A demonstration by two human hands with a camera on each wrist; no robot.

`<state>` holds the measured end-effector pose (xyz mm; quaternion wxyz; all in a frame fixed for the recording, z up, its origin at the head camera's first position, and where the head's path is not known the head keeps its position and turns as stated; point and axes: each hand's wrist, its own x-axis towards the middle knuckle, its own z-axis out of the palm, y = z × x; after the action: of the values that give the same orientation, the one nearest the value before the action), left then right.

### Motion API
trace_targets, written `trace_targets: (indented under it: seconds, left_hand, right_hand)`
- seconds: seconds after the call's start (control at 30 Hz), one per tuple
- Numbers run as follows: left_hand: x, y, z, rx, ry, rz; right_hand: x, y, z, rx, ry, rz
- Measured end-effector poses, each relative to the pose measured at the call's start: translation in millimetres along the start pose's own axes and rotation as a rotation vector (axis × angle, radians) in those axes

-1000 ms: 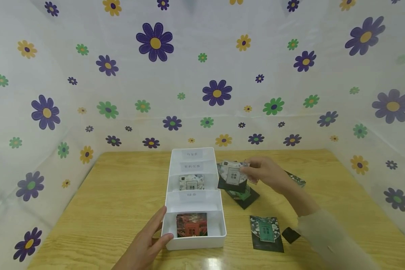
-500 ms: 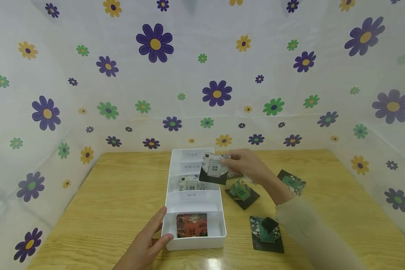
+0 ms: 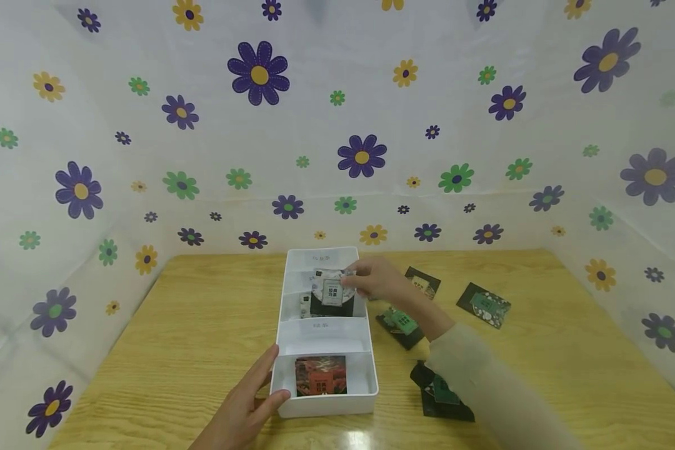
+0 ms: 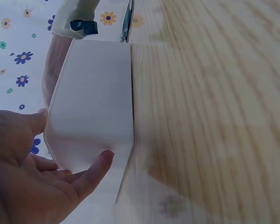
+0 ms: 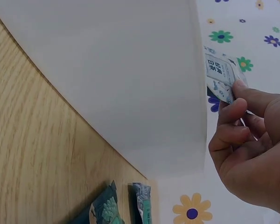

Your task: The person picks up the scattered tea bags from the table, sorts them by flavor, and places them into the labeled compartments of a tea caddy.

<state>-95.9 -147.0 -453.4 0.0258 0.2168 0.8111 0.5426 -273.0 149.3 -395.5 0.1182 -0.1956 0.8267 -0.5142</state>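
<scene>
A white divided box [image 3: 326, 408] stands lengthwise on the table, with handwritten labels in some compartments. My left hand [image 3: 242, 400] rests against its near left corner, thumb at the front and fingers along the side. My right hand [image 3: 379, 278] pinches a white-and-black tea packet [image 3: 332, 300] by its upper right edge, at the middle compartment. Behind that packet, another white tea packet [image 3: 305, 305] is mostly hidden in the same compartment. A red tea packet [image 3: 322, 376] lies in the nearest compartment. In the right wrist view, the box wall hides the pinched packet's lower part.
Right of the box lie a green-labelled packet [image 3: 400, 325], a yellow-labelled packet [image 3: 424, 282] and another green packet [image 3: 486, 305]. A nearer packet [image 3: 450, 409] is partly covered by the right sleeve [image 3: 472, 369] and a small black piece [image 3: 422, 374]. Flowered cloth [image 3: 309, 131] encloses the table.
My right hand has carried the white tea packet leftward from the loose packets, over the box's side and down into the middle compartment. The left hand has stayed at the box corner.
</scene>
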Motion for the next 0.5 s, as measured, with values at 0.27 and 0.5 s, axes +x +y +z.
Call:
trace_targets:
  seconds: [0.27, 0.5]
  left_hand:
    - [0.1, 2.5, 0.1, 0.014, 0.006, -0.021]
    - [0.3, 4.1, 0.4, 0.009, -0.003, -0.067]
  right_hand:
    - [-1.6, -0.1, 12.7, -0.065, 0.012, 0.019]
    - [-0.1, 0.4, 25.7, -0.231, 0.053, -0.035]
